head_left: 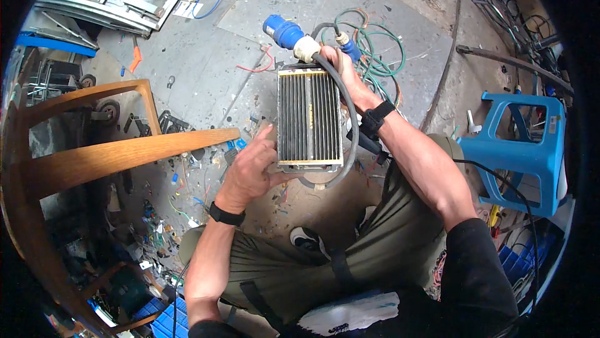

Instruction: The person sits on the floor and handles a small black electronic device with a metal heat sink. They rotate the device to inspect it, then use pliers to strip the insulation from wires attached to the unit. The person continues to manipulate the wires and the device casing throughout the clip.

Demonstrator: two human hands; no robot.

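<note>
1. Grips ribbed box (297, 119) at near-left corner with left hand (250, 166).
2. Meets far-right corner with right hand (350, 79), in grip too hidden to tell.
3. Held above floor (206, 57), near blue plug (284, 32).
4. Probably being inspected; calls next for two-handed support.

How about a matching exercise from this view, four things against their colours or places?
Things:
1. finned box
2. plastic stool
3. wooden bar
4. large plug

Descriptions:
A. light blue, at the picture's right
B. blue with a white collar, just past the box's far end
C. between the left hand and the right hand
D. brown, at the picture's left

Pairs: 1-C, 2-A, 3-D, 4-B
</note>
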